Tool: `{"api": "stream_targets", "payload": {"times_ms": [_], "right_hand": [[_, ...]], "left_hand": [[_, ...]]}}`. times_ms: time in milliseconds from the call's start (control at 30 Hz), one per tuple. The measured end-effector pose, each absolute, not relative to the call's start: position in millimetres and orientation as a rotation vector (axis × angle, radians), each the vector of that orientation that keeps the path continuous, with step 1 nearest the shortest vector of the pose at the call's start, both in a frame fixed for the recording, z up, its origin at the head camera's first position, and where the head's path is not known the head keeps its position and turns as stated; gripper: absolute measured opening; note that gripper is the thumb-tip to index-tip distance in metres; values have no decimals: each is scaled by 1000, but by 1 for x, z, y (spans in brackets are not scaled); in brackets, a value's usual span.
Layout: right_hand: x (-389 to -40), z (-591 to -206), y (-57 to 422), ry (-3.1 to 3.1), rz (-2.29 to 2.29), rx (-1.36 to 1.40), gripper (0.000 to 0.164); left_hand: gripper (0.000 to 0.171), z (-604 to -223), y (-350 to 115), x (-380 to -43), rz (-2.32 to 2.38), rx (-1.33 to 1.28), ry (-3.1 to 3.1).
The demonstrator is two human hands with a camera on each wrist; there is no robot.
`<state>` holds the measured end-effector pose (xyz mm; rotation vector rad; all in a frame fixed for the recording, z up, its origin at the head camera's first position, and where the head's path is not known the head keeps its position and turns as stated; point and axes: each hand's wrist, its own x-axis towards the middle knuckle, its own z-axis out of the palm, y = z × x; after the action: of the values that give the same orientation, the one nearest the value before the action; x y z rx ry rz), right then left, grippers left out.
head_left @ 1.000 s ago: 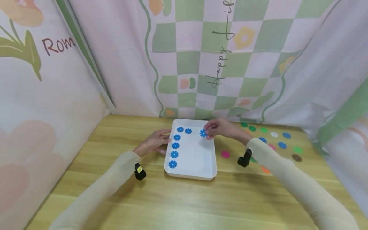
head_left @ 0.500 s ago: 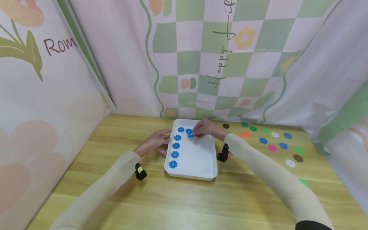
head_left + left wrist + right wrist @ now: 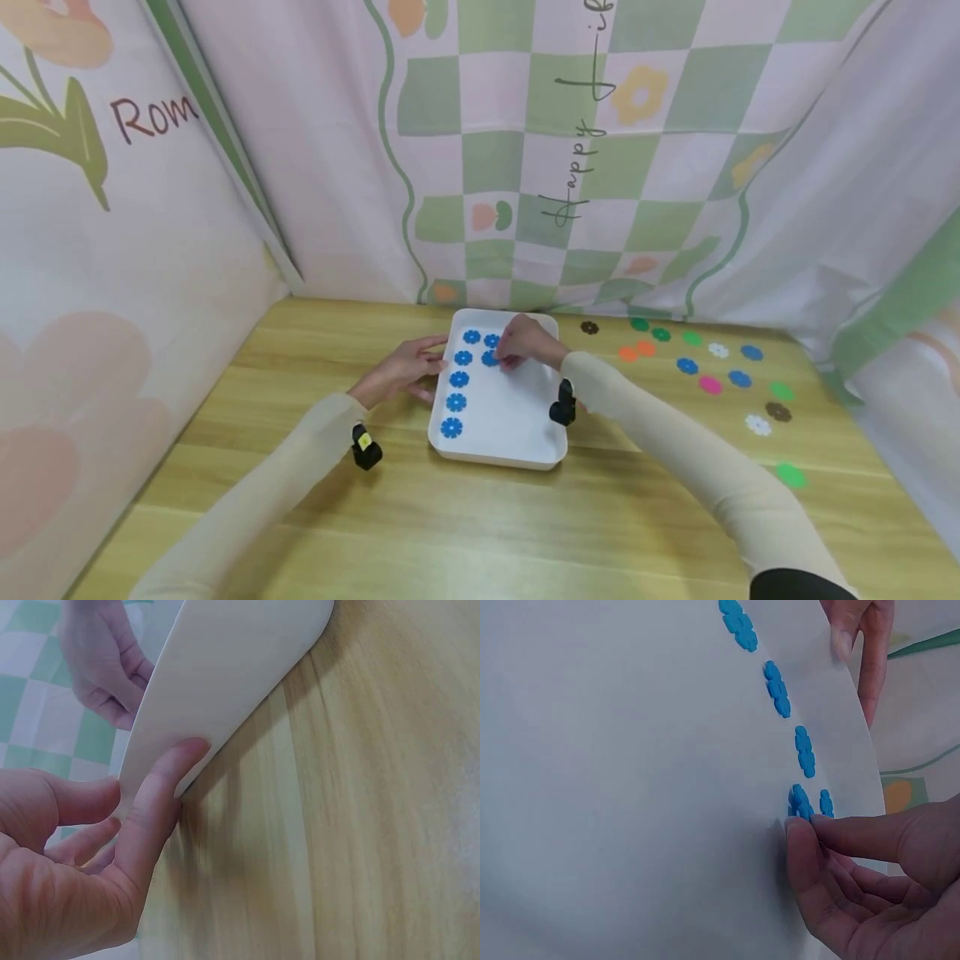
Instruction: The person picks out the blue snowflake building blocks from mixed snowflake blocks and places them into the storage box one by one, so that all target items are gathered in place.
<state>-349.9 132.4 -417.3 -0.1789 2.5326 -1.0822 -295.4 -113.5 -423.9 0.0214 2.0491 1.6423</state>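
Observation:
A white tray (image 3: pixel 498 433) stands on the wooden table. Along its left side runs a column of blue flower-shaped plastic discs (image 3: pixel 458 379), with another blue disc (image 3: pixel 491 341) at the top of a second column. Just below that one, my right hand (image 3: pixel 525 340) pinches a blue flower-shaped disc (image 3: pixel 799 801) between thumb and finger, low over the tray floor. Whether this disc touches the floor, I cannot tell. My left hand (image 3: pixel 408 367) holds the tray's left side, one fingertip at the rim and another finger (image 3: pixel 161 776) against the outer wall.
To the right of the tray lie loose discs: blue (image 3: pixel 687 366), pink (image 3: pixel 710 385), green (image 3: pixel 791 476), white (image 3: pixel 758 425), orange (image 3: pixel 645 348) and brown (image 3: pixel 589 328). A patterned curtain (image 3: pixel 562 167) hangs behind the table, and a printed cloth (image 3: pixel 112 250) borders its left side.
My right hand has carried the blue disc leftward across the tray, then slightly down to beneath the top disc of the second column. My left hand stays at the tray's side.

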Motion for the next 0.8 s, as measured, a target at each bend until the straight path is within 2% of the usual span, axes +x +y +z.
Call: {"api": "stream_targets", "payload": {"times_ms": [300, 500, 800], "right_hand": [[-345, -418, 134, 2654, -946, -235, 16], [-344, -408, 151, 2563, -1128, -336, 12], [-349, -389, 193, 2445, -1319, -417, 26]], "left_hand": [[59, -428, -112, -297, 1625, 28, 2069], [60, -432, -113, -296, 1604, 18, 2081], [60, -429, -113, -298, 1614, -3, 2090]]}}
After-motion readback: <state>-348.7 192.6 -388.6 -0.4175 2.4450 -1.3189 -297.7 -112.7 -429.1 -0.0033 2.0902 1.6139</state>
